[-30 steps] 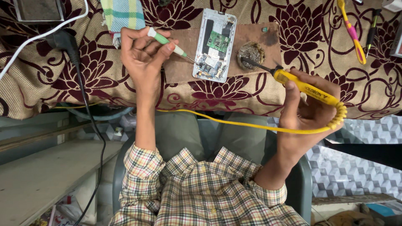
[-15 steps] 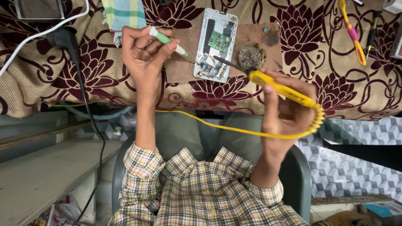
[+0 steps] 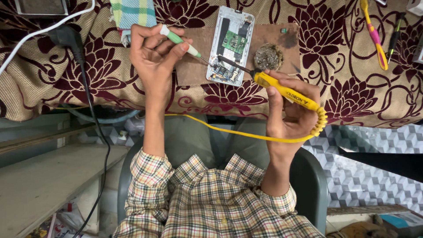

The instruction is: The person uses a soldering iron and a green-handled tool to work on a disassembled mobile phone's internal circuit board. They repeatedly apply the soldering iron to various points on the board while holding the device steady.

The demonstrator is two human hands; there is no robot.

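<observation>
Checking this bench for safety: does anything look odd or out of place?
Nothing is spilled or broken. The phone lies opened, circuitry exposed, on a brown mat over flowered cloth. From the soldering iron in the right hand, the cord sags loose across the lap.

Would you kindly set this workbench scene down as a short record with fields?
left hand: fingers shut on a green-and-white tool, its tip at the opened phone
right hand: grips a yellow soldering iron, its tip on the phone's lower end
under the phone: brown mat
beside the phone: wire-wool tip cleaner
surface: floral cloth
</observation>
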